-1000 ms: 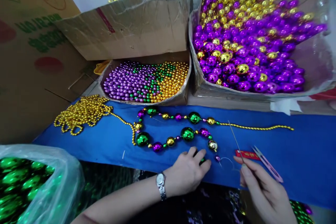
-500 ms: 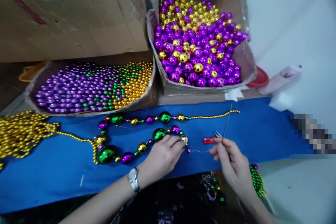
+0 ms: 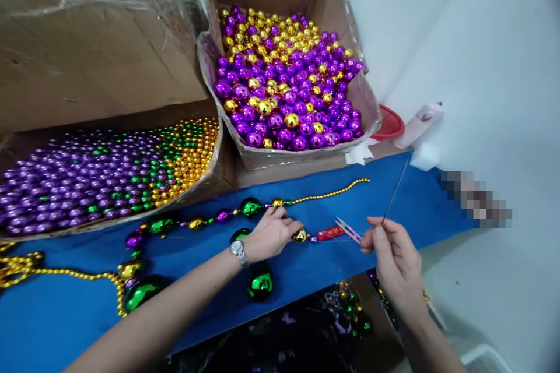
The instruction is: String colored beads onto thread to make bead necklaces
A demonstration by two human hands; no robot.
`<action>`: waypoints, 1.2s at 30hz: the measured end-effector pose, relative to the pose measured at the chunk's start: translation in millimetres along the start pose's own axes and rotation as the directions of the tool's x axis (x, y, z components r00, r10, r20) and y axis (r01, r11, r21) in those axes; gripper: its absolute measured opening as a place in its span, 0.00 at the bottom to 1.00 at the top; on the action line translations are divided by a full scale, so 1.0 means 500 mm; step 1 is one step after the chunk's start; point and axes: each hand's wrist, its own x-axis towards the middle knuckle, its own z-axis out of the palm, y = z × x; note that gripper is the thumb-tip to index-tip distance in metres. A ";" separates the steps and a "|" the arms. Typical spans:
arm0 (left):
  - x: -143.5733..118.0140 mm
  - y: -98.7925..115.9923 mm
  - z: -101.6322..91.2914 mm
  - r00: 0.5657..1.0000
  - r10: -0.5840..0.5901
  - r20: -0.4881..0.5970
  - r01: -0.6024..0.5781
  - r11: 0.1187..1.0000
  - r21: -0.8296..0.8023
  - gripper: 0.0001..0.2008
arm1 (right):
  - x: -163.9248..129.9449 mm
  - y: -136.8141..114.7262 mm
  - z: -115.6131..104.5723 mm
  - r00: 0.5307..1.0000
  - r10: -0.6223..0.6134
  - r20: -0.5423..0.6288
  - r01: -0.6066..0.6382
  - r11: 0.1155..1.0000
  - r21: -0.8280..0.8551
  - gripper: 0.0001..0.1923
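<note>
On the blue cloth [image 3: 429,210], the left hand [image 3: 271,236] rests over the bead strand [image 3: 219,218], fingers curled around the gold bead [image 3: 300,236] at its free end. From that bead the needle [image 3: 396,191] lies toward 3 o'clock, pinched at its lower end by the right hand [image 3: 394,262], its long axis slanting up toward 1 o'clock.

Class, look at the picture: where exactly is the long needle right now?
The needle is pinched in the right hand, slanting up over the blue cloth, right of the snips.
</note>
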 end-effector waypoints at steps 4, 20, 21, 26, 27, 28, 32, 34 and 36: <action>0.008 -0.013 0.010 0.998 -0.054 -0.033 0.054 0.999 0.004 0.08 | 0.033 0.041 -0.022 0.988 0.097 -0.120 -0.078 0.985 0.153 0.15; 0.013 -0.009 0.002 0.997 -0.081 -0.014 0.081 0.996 0.021 0.09 | 0.046 0.111 -0.067 0.976 0.213 -0.030 -0.204 0.961 0.186 0.15; 0.013 -0.005 0.000 0.997 -0.078 -0.019 0.079 0.997 0.014 0.09 | 0.040 0.104 -0.062 0.977 0.214 0.010 -0.213 0.963 0.163 0.15; 0.036 0.027 -0.004 0.999 -0.003 -0.050 0.001 0.999 -0.054 0.27 | 0.010 0.069 -0.054 0.958 0.209 0.195 -0.209 0.978 -0.024 0.15; 0.046 0.032 0.000 0.999 0.012 -0.053 -0.015 0.998 -0.058 0.27 | 0.004 0.063 -0.056 0.952 0.209 0.222 -0.201 0.978 -0.057 0.15; 0.056 0.036 0.005 0.998 0.023 -0.052 -0.026 0.998 -0.058 0.25 | -0.003 0.056 -0.059 0.947 0.209 0.244 -0.195 0.978 -0.079 0.15; 0.086 0.034 0.034 0.999 0.040 -0.021 -0.042 0.997 -0.060 0.12 | -0.034 0.027 -0.076 0.927 0.212 0.310 -0.189 0.977 -0.102 0.15; 0.088 0.025 0.041 0.998 0.065 -0.002 -0.065 0.995 -0.081 0.10 | -0.050 0.020 -0.085 0.910 0.219 0.352 -0.181 0.974 -0.138 0.14; 0.085 0.016 0.041 0.995 0.101 0.016 -0.099 0.990 -0.105 0.10 | -0.065 0.024 -0.091 0.894 0.219 0.391 -0.139 0.965 -0.222 0.12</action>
